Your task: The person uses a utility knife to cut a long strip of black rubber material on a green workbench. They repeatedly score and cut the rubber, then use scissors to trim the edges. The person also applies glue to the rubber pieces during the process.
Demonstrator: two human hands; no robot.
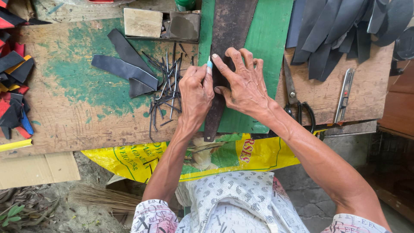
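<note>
The long, dark, tapering strip of rubber-like sheet (224,51) lies lengthwise on the green board (267,56) at the middle of the worn wooden bench (69,116). In the head view, the right hand (243,84) presses it flat, fingers spread apart on its surface. The left hand (196,92) is closed around a small pale-blue marker or chalk (209,64) (too little shows to tell which), its tip at the strip's left edge. This looks like marking an outline; the next move calls for steady pressure while tracing. Loose dark nails (166,82) lie just left; scissors (295,97) right.
</note>
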